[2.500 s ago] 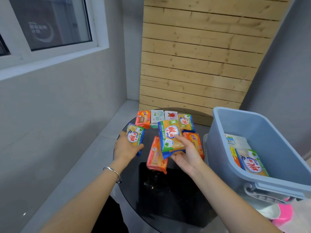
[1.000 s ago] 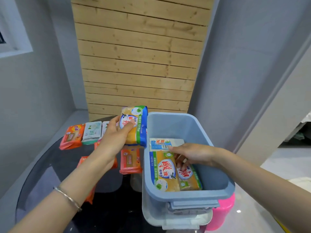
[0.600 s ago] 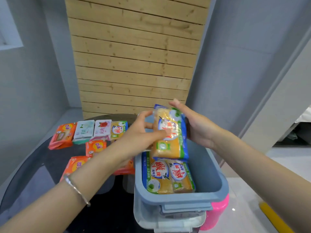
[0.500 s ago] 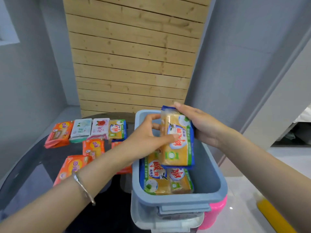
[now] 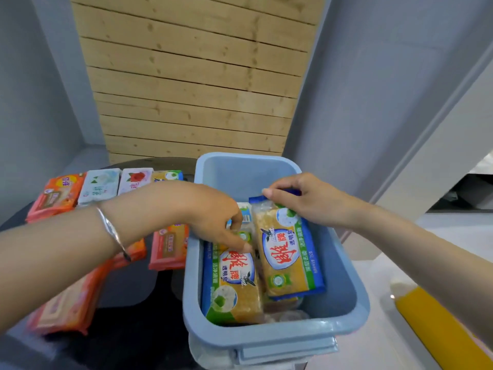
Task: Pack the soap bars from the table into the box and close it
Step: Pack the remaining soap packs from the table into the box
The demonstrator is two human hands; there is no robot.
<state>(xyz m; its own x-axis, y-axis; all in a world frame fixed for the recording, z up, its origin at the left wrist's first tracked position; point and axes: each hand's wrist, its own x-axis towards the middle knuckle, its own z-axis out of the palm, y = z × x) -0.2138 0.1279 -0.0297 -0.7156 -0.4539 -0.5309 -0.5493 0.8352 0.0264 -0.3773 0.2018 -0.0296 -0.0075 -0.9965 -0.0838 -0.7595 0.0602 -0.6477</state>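
Blue box (image 5: 274,340) stands open at the right edge of the table (image 5: 128,311). Inside, flat soap bar (image 5: 232,287) lies along the left wall. Tilted soap bar (image 5: 288,252) lies beside it, its far end pinched by the right hand (image 5: 306,201). Left hand (image 5: 210,217) reaches in, fingertips on the flat bar; grip unclear. Orange bar (image 5: 57,194) and white bar (image 5: 100,185) lie at the table's far edge.

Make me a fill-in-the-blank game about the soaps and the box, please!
The right hand pinches a yellow soap bar inside the ____ box. The bracelet sits on the ____ wrist. The rose soap bar on the table has a ____ wrapper.
Missing words: blue, left, white.
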